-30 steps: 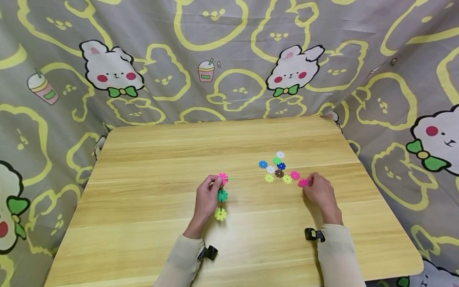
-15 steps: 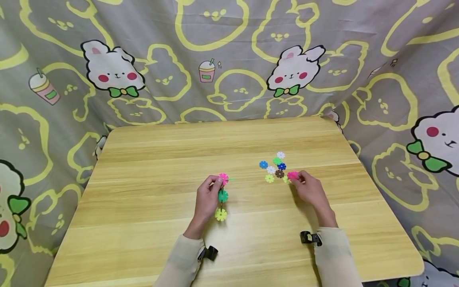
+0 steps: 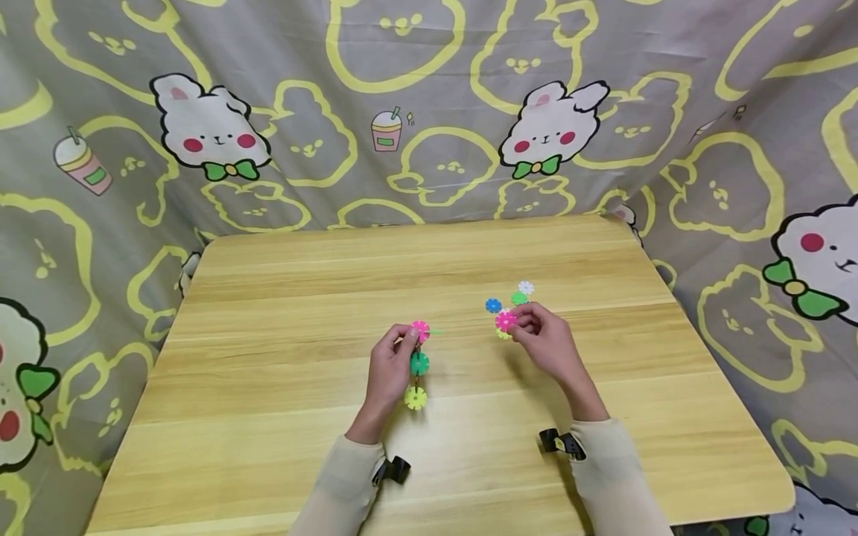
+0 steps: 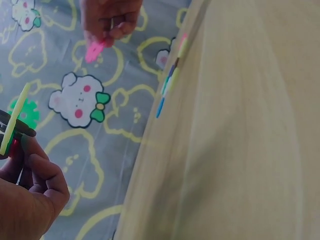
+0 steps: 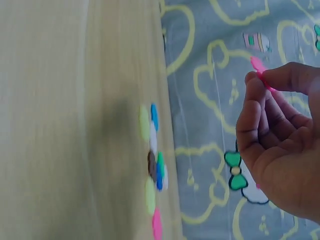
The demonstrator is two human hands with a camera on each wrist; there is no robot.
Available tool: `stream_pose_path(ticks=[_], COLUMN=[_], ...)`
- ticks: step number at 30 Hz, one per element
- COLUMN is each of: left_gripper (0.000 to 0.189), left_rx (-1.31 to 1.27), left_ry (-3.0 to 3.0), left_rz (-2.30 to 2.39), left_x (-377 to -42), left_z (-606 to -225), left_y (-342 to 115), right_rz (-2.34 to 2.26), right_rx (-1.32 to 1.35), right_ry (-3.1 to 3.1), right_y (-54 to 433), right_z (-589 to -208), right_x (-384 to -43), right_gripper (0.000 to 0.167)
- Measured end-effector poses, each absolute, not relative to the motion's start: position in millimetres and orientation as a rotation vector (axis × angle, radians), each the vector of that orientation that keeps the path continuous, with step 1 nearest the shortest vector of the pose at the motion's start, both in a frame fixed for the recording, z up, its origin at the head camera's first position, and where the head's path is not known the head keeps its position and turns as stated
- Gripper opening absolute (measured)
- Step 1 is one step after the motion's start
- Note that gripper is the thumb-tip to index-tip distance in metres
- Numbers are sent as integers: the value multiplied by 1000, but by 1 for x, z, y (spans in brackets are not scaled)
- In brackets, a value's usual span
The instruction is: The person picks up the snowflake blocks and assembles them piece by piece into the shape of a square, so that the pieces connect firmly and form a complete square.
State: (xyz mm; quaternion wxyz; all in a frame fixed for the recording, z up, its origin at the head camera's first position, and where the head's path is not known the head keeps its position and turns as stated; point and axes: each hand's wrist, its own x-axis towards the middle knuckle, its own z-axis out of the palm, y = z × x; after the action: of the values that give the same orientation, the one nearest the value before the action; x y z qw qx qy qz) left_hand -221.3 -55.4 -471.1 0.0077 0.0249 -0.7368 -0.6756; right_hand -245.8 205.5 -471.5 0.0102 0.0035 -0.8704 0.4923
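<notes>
My left hand (image 3: 390,368) pinches a joined string of plastic snowflake discs by its pink disc (image 3: 421,330). Below that sit a green disc (image 3: 419,364) and a yellow disc (image 3: 415,398), with dark discs seen edge-on between them. A thin green edge juts out rightward from the pink one. Between thumb and fingertips, my right hand (image 3: 553,342) holds a loose pink snowflake disc (image 3: 505,321) raised over the table; the right wrist view shows this pink disc (image 5: 258,64) nearly edge-on. The right hand hides part of the loose discs behind it in the head view.
Several loose discs lie on the wooden table (image 3: 302,298), among them a blue disc (image 3: 493,305), a white disc (image 3: 526,287) and a light green disc (image 3: 519,298). A brown disc (image 5: 152,165) shows in the right wrist view. Patterned curtain (image 3: 436,74) surrounds the table.
The right hand has picked up a pink disc at the right of the loose pieces and carried it leftward, toward the left hand. The left hand and its string stay almost still.
</notes>
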Motion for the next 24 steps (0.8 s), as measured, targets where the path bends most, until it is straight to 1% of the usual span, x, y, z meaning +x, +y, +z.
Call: stream_pose_path(ticks=[3, 6, 13, 18, 24], left_gripper=[22, 23, 25, 23, 23], left_rx=[88, 90, 33, 18, 21], left_ry=[-2285, -2270, -2249, -2252, -2272], left_rz=[-2130, -2141, -2125, -2122, -2113], left_x=[-227, -229, -229, -228, -228], left_z=[-484, -492, -494, -493, -493], left_y=[-55, -55, -53, -52, -51], right_rz=[1557, 1629, 1734, 1749, 1757], right_rx=[65, 113, 230, 274, 262], right_ry=[-2691, -2658, -2639, -2646, -2659], right_y=[194, 182, 158, 149, 144], right_z=[-469, -467, -462, -461, -463], right_x=[-245, -243, -241, -242, -243], right_gripper=[21, 18, 12, 12, 14])
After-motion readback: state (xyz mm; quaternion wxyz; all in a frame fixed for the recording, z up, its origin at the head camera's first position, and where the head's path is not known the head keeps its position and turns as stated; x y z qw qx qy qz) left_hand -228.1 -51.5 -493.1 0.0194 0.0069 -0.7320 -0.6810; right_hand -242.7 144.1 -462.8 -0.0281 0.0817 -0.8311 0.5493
